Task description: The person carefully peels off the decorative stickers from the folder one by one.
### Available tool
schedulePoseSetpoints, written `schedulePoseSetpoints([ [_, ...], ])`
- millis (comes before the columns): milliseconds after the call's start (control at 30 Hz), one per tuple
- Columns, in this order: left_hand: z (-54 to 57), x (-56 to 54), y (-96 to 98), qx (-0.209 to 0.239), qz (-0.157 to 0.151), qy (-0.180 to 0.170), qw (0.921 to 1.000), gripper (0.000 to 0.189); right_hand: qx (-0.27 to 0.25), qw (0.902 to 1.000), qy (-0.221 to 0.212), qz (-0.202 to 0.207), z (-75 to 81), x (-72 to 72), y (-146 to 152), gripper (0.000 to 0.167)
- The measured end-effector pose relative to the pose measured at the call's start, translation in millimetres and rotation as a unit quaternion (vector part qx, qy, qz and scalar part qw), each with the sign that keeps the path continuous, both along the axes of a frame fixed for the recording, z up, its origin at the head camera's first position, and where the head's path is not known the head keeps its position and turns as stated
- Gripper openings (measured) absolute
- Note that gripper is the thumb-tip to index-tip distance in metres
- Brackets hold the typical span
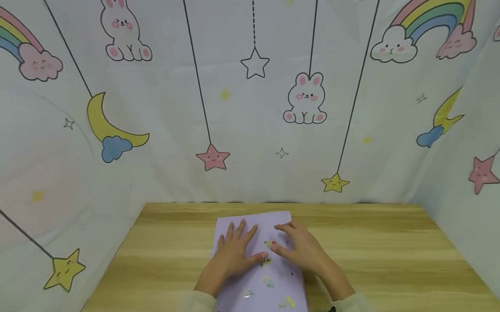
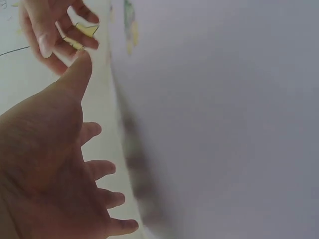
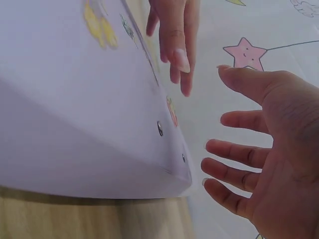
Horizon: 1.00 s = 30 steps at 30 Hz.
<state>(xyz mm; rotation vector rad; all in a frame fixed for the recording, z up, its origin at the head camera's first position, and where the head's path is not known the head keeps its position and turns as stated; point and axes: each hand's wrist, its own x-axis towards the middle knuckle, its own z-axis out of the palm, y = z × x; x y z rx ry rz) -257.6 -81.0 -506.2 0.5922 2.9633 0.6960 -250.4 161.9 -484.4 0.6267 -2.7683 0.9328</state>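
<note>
The left hand [image 1: 233, 257] is held with straight, spread fingers and the right hand [image 1: 301, 250] with fingers loosely bent; nothing is gripped by either. The lilac binder [image 1: 249, 309] is seen beneath both hands, though contact cannot be told. Yellow-green stickers [image 1: 267, 282] are scattered over its cover between the hands and nearer the wrists. Beside the right hand, small metal rivets [image 3: 160, 128] are set near one edge. The wood-grain tabletop [image 1: 388, 252] is seen beyond both hands.
</note>
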Motion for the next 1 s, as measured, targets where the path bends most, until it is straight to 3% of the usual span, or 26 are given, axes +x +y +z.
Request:
schedulePoseSetpoints([
  [467, -1.9, -10.5, -8.3, -0.080, -0.017, -0.007, 0.9967, 0.090, 0.080, 0.9960, 0.023, 0.031, 0.6, -5.4, 5, 0.046],
  [667, -7.5, -15.4, -9.4, -0.112, -0.025, -0.005, 0.9934, 0.088, 0.117, 0.9921, 0.008, 0.044, 0.5, -11.6, 7, 0.049],
  [1000, -13.4, -14.8, -11.7, -0.100, -0.030, -0.015, 0.9944, 0.087, 0.145, 0.9864, 0.002, 0.077, 7.4, -12.0, 3, 0.038],
])
